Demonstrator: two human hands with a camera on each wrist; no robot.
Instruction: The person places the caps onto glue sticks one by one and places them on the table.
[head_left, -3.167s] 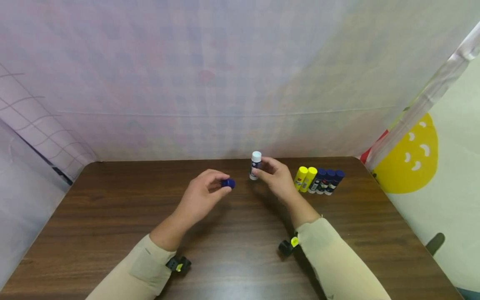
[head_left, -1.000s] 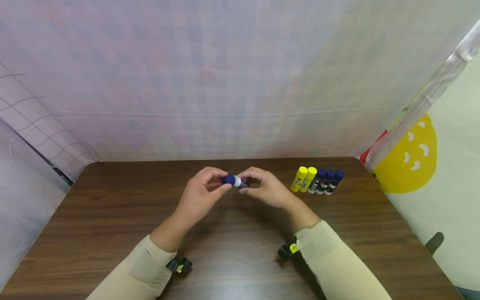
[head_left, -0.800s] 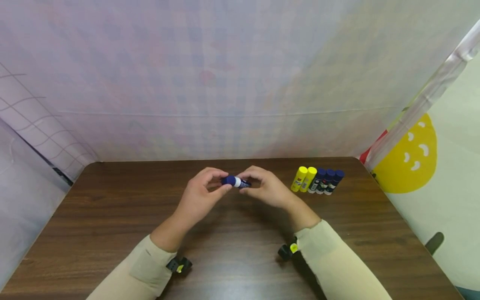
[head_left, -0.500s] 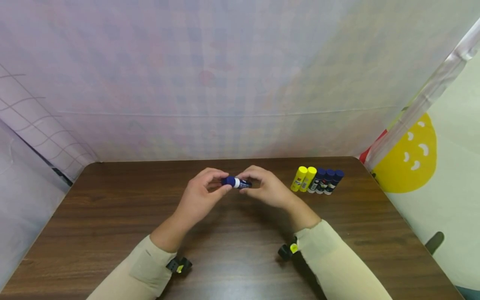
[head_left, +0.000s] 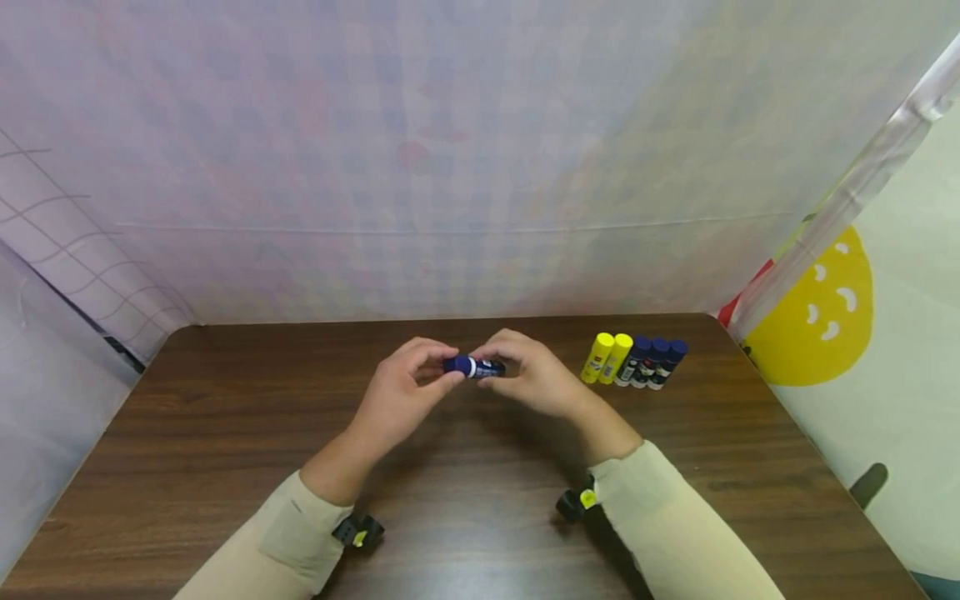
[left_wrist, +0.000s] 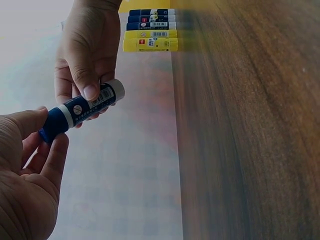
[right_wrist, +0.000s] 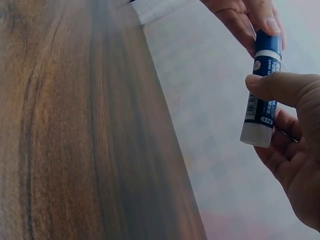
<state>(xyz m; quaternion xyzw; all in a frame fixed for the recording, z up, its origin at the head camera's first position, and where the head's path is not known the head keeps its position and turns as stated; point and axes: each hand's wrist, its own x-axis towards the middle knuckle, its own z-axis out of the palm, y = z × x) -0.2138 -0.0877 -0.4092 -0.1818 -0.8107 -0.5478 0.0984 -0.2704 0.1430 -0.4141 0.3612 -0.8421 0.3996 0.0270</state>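
Note:
Above the middle of the table, my left hand (head_left: 401, 387) pinches the dark blue cap (left_wrist: 52, 125) of a glue stick between thumb and fingers. My right hand (head_left: 538, 377) grips the glue stick (head_left: 488, 368) by its dark blue labelled body. In the head view the stick lies roughly sideways, cap to the left. The cap sits over its upper end, and a narrow white band shows between cap and label. The white base (right_wrist: 256, 135) sticks out past my right fingers in the right wrist view. The end inside the cap is hidden.
Right of my right hand, yellow glue sticks (head_left: 597, 358) and dark blue glue sticks (head_left: 659, 364) stand upright in a close row on the brown wooden table (head_left: 465, 517). A pale patterned curtain (head_left: 420, 208) hangs along the table's back edge.
My right hand has lifted the glue stick from upright and brought it left, tilted, to the cap in my left hand. Lately the white band between cap and label has become narrower.

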